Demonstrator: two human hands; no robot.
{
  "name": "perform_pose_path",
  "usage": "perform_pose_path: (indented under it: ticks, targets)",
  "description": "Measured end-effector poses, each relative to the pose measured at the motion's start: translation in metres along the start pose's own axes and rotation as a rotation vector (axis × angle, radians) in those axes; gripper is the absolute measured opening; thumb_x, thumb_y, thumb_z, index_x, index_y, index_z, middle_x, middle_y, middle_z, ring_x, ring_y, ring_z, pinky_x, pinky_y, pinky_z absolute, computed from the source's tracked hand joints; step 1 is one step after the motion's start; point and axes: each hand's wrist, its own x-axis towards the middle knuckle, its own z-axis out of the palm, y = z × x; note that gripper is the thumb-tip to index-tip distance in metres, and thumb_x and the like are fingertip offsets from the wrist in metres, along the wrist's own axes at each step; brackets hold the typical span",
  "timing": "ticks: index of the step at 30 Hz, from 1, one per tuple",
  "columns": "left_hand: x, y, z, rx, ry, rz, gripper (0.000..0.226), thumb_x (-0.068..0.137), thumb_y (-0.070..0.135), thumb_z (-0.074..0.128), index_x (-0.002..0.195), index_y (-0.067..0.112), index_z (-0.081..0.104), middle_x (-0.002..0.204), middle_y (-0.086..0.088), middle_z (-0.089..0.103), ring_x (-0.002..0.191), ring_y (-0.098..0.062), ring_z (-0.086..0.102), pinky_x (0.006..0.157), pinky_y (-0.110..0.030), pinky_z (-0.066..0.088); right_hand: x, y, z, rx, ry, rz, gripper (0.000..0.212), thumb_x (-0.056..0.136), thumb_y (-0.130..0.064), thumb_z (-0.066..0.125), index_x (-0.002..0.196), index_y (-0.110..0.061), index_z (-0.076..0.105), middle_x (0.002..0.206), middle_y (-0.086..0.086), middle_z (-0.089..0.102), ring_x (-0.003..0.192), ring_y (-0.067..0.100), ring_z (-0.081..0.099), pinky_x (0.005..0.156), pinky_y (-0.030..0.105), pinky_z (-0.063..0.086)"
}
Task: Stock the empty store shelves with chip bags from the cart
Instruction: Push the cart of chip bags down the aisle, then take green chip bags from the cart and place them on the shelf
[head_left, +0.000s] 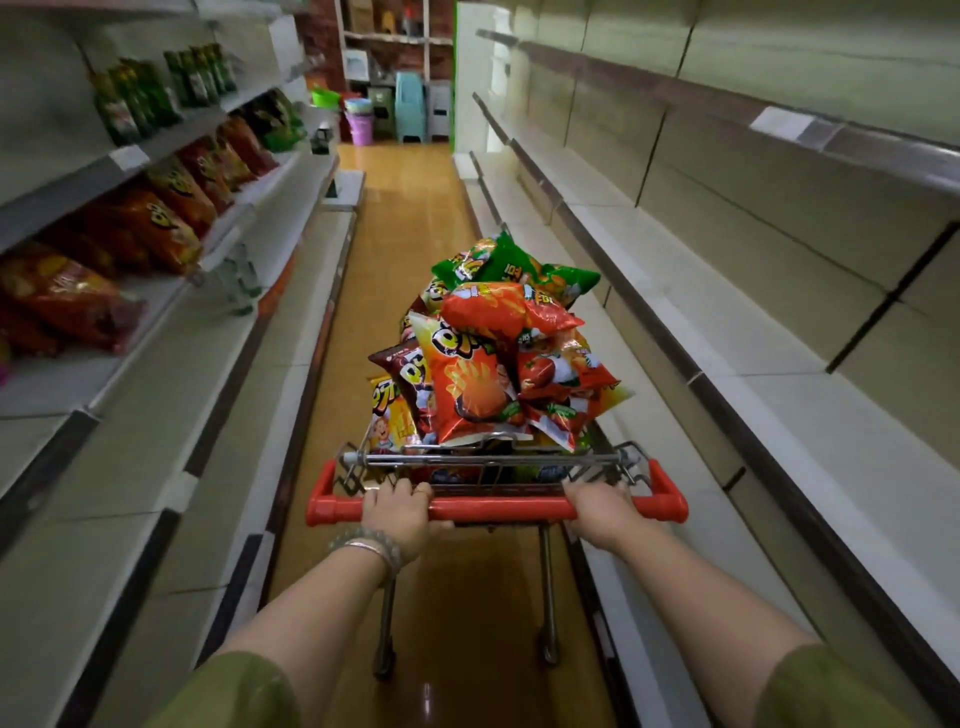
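A wire cart with a red handle (498, 508) stands in the aisle straight ahead of me. It is heaped with chip bags (498, 358), mostly red and orange, with green ones at the far end. My left hand (399, 512) grips the handle's left part; beaded bracelets sit on that wrist. My right hand (600, 506) grips its right part. Bare pale shelves (727, 291) run along the whole right side of the aisle.
On the left, shelves (156, 332) hold red chip bags (130, 234) on the middle tier and green bottles (156, 88) above. Several glass bottles (239, 280) stand lower down. Plastic stools and buckets (395, 109) crowd the aisle's far end. The floor (405, 228) is glossy yellow-brown.
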Motion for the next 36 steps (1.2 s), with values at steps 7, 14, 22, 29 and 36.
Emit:
perform_pose_path:
  ticks: [7,14,22,29,36]
  targets:
    - [-0.049,0.022,0.011,-0.009,-0.039,0.000,0.056,0.092,0.060,0.036,0.134,0.022,0.041,0.132,-0.003,0.045,0.125,-0.024,0.040,0.112,-0.042,0.025,-0.044,0.009,0.009,-0.031,-0.038,-0.009,0.014,0.088,-0.015,0.046,0.097,-0.025,0.048,0.109,0.004,0.061,0.113,0.028,0.052,0.104,0.046,0.024]
    - [-0.064,0.036,0.022,-0.031,-0.051,-0.010,0.056,0.091,0.061,0.036,0.131,0.023,0.043,0.130,-0.002,0.047,0.123,-0.022,0.042,0.109,-0.040,0.028,-0.062,0.023,0.018,0.028,-0.022,0.025,0.014,0.084,-0.016,0.047,0.091,-0.029,0.046,0.106,0.002,0.062,0.113,0.031,0.049,0.103,0.047,0.027]
    - [-0.071,0.042,0.003,-0.197,-0.186,-0.064,0.064,0.094,0.060,0.030,0.147,0.024,0.026,0.142,-0.005,0.044,0.131,-0.025,0.041,0.113,-0.044,0.027,-0.074,0.031,0.003,0.108,-0.045,-0.097,0.031,0.081,-0.030,0.060,0.110,-0.023,0.053,0.111,0.001,0.054,0.108,0.021,0.052,0.092,0.034,0.040]
    - [-0.063,0.066,-0.048,-0.477,-0.002,-0.064,0.042,0.098,0.043,0.041,0.114,0.009,0.059,0.098,-0.003,0.061,0.084,-0.014,0.057,0.078,-0.026,0.049,-0.074,0.028,-0.071,0.322,0.120,-0.299,0.027,0.087,-0.026,0.061,0.111,-0.014,0.059,0.102,-0.003,0.055,0.095,0.012,0.053,0.079,0.026,0.045]
    - [-0.053,0.115,-0.088,-0.495,0.178,0.022,0.038,0.099,0.038,0.041,0.076,0.011,0.055,0.062,0.002,0.045,0.054,-0.010,0.040,0.048,-0.021,0.031,-0.068,0.030,-0.131,0.402,0.359,-0.372,0.018,0.092,-0.016,0.052,0.104,-0.009,0.064,0.097,0.001,0.060,0.090,0.015,0.054,0.080,0.028,0.044]
